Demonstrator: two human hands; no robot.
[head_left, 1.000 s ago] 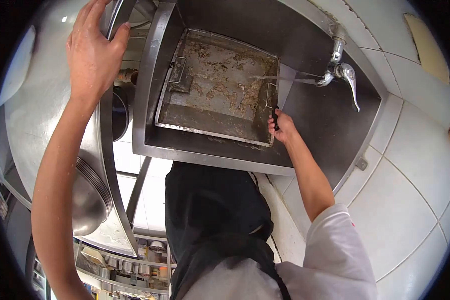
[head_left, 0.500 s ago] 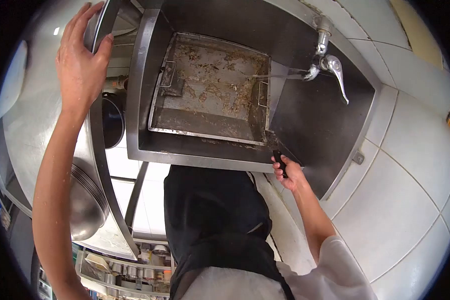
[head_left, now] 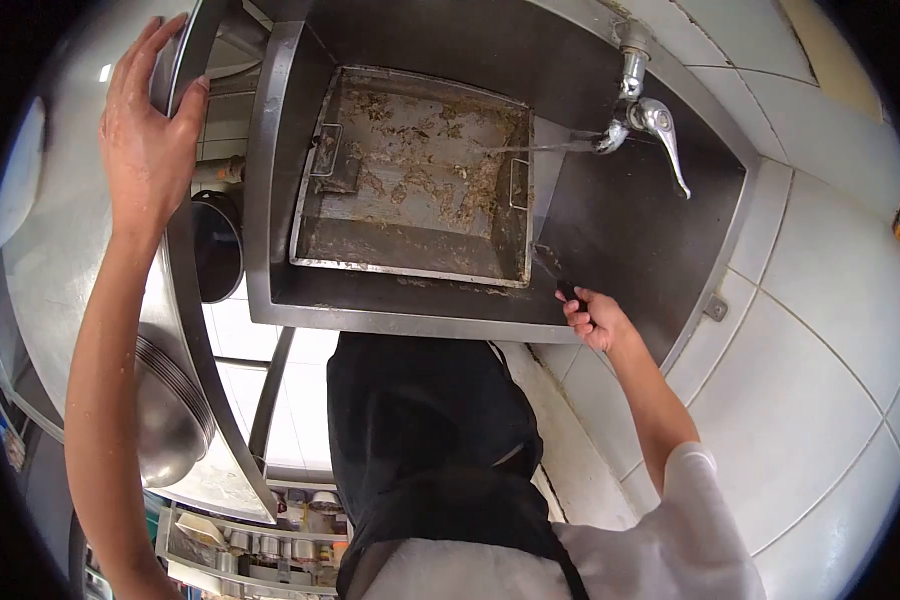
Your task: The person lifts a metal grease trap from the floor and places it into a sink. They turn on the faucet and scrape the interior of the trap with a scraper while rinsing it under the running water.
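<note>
My right hand [head_left: 597, 318] is closed round the black handle of a thin tool [head_left: 547, 266], whose far end lies by the near right corner of a metal pan. I cannot tell what kind of blade it has. Brown, clumpy residue coats the floor of the rectangular pan [head_left: 410, 268], which has wire handles at its left and right sides and sits in a deep steel sink [head_left: 420, 318]. My left hand [head_left: 150, 140] grips the rim of the steel counter [head_left: 192, 60], thumb on one side and fingers on the other.
A wall tap [head_left: 632, 110] with a lever runs a stream of water toward the pan. Stacked steel bowls [head_left: 170, 420] rest on the counter at left, and a dark round pot [head_left: 217, 245] stands between counter and sink. White tiles [head_left: 770, 400] line the right side.
My right hand has shifted right and slightly up, turning the tool so more of its length shows. The left hand keeps its hold on the counter rim. Water still runs.
</note>
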